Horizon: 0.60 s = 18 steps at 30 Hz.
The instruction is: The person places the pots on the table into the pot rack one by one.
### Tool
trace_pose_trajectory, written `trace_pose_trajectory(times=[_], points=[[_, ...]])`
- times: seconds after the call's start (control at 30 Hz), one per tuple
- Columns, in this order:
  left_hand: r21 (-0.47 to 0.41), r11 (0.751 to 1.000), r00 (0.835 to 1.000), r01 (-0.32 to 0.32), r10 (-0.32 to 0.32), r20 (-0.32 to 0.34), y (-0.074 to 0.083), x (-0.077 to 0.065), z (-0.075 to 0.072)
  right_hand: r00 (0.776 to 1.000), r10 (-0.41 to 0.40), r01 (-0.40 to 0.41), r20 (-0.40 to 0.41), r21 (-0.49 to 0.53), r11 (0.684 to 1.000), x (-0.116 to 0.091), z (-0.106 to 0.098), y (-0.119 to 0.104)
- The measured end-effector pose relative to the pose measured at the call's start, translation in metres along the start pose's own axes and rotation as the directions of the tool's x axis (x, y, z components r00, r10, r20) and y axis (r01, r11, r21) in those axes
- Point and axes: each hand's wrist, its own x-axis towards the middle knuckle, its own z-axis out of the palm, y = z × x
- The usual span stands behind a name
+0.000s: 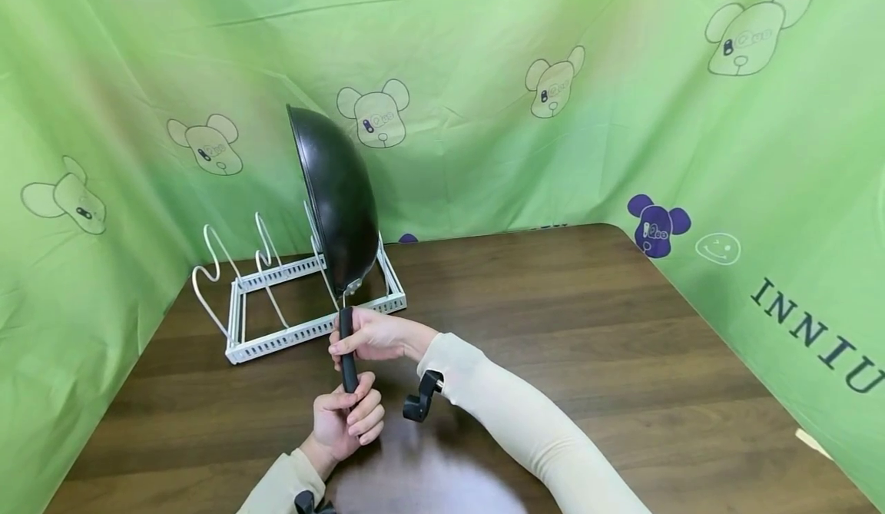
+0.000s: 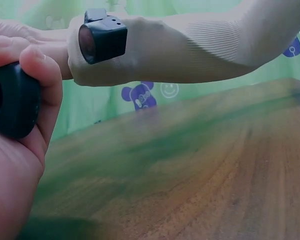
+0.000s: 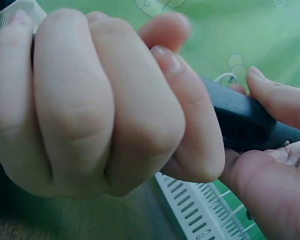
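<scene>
A black wok (image 1: 339, 184) stands tipped on its side, its bowl over the right part of a white metal rack (image 1: 297, 333). Its black handle (image 1: 348, 349) points toward me. My right hand (image 1: 376, 335) grips the upper part of the handle near the bowl, thumb laid along it. Lower down, my left hand (image 1: 349, 418) wraps its fingers round the handle's end. In the left wrist view, that handle end (image 2: 27, 102) shows inside the curled left fingers. The left fist (image 3: 100, 105) fills much of the right wrist view, hiding part of the handle.
Curved white wire dividers (image 1: 259, 268) rise from the rack's left and middle. The rack stands at the back left of a brown wooden table (image 1: 539, 329). A green cloth (image 1: 470, 53) with bear prints hangs behind and at both sides. A small pale object (image 1: 813, 443) lies at the right edge.
</scene>
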Motion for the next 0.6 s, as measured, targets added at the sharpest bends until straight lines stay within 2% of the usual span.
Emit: trace_pose_trajectory(times=[0.6], points=[[-0.059, 0.998, 0.995, 0.003, -0.009, -0.098, -0.008, -0.007, 0.005, 0.991, 0.106, -0.102, -0.078, 0.046, 0.994, 0.003, -0.007, 0.012]])
